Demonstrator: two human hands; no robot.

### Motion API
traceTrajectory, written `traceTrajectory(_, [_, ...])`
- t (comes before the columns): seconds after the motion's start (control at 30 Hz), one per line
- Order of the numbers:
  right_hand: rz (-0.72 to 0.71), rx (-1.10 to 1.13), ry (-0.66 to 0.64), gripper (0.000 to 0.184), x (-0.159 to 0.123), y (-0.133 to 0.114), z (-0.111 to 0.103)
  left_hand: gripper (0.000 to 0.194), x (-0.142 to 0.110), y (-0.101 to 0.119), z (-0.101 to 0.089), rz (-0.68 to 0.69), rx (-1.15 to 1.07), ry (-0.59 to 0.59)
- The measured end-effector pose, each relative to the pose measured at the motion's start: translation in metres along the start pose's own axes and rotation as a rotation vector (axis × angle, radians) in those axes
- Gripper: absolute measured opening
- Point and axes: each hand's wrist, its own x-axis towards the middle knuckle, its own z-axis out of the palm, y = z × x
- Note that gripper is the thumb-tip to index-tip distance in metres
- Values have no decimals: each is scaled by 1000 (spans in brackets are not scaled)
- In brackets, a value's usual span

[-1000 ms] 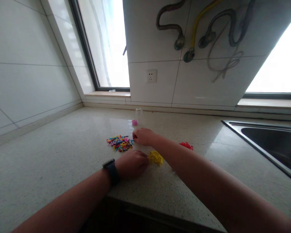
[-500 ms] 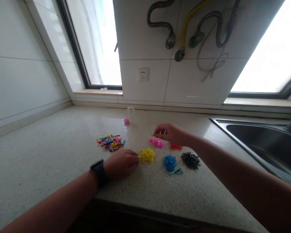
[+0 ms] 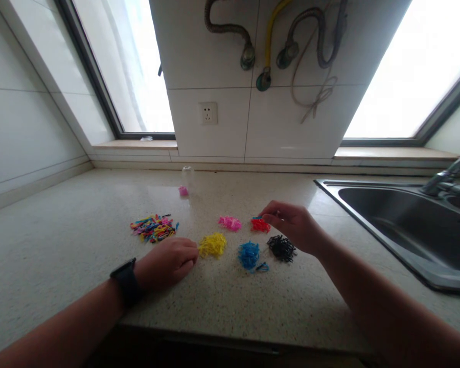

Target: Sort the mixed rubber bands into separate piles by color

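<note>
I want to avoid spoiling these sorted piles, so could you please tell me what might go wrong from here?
The right hand seems to pinch a small blue piece at the red pile; if dropped there, it might mix colours.

The left hand rests right beside the yellow pile, so a slight slide could scatter it.

The blue pile and black pile lie close together, so a careless brush could blend them.

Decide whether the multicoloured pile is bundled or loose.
Loose: the multicoloured pile lies on the counter, pieces pointing different ways, no tie visible.
</note>
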Motion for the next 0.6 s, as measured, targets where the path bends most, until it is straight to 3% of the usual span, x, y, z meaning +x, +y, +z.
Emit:
traceTrajectory(0.33, [29, 37, -87, 29, -5, 4, 9, 19, 0, 3, -1, -9, -10, 6])
traceTrajectory(0.6, [-6, -1, -85, 30, -5, 2, 8, 20, 0, 4, -3, 5, -2, 27])
